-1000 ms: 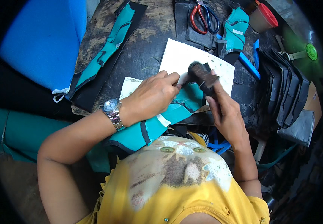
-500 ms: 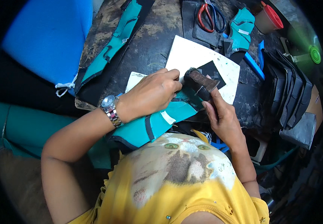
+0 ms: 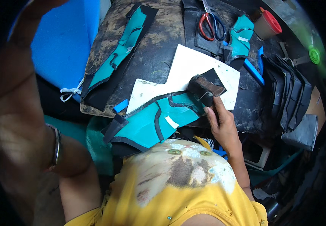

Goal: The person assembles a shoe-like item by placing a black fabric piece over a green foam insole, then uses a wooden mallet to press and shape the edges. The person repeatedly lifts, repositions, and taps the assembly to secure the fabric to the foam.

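- A hammer (image 3: 204, 87) is held tight in the right hand (image 3: 223, 124), with its head resting on the top right edge of the teal piece (image 3: 157, 118).
- The step looks like pounding the black-edged seam of the teal piece flat.
- The teal piece lies just left of the right hand, half on the white board (image 3: 193, 69) and half hanging off the near edge of the desk (image 3: 159, 45).
- The left hand is lifted up close to the camera; only the arm with a bracelet (image 3: 57, 145) is seen, so open or closed cannot be told.
- Nothing is pressed down on the teal piece now. For the next hit, it would likely need to be held flat again, or it could slide off the edge.
- Past the hammer, farther from the right hand, scissors (image 3: 210, 24) with red and blue handles are laid on dark pieces.
- A small teal piece (image 3: 241, 37) and a cup with a red lid (image 3: 266, 24) are found to the far right of the scissors.
- A long teal strip (image 3: 123, 52) is laid far to the left of the right hand.
- A stack of dark pieces (image 3: 289, 98) is piled to the right of the right hand.
- Nothing is seen in the way of the hammer.
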A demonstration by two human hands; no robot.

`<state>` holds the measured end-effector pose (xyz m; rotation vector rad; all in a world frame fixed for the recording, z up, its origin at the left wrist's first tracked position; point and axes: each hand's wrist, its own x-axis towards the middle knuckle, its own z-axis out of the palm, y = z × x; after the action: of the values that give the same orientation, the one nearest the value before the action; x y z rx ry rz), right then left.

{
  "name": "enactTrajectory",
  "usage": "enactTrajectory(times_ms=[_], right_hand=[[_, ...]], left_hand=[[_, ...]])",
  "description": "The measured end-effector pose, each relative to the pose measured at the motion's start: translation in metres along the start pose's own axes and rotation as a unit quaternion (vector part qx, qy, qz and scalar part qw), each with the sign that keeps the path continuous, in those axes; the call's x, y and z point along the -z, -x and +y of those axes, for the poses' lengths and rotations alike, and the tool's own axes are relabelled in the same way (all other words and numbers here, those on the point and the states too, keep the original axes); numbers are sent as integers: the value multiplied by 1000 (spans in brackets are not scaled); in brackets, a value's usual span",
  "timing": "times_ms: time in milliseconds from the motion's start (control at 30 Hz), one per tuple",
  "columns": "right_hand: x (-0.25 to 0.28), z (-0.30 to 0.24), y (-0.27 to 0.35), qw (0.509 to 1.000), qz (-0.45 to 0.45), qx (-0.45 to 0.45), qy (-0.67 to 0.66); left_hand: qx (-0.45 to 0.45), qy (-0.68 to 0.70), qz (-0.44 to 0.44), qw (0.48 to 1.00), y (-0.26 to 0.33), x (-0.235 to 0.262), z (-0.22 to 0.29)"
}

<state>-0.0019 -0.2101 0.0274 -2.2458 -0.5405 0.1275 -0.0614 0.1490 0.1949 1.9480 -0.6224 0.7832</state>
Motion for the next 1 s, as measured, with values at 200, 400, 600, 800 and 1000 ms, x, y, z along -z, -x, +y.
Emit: enactTrajectory(times_ms=[200, 400, 600, 800, 1000], right_hand=[[-2, 2, 7, 1000, 10, -11, 11], [-3, 2, 10, 1000, 17, -18, 5], [-5, 3, 13, 999, 17, -27, 2], [-7, 7, 13, 1000, 18, 2, 10], [-9, 9, 15, 1000, 18, -10, 1]], left_hand=[[-17, -5, 5, 1000, 1, -10, 10], [-22, -4, 6, 1000, 5, -11, 15], [-26, -4, 6, 1000, 6, -13, 16], [-28, -10, 11, 999, 8, -14, 16], [-32, -9, 7, 999, 4, -16, 19]])
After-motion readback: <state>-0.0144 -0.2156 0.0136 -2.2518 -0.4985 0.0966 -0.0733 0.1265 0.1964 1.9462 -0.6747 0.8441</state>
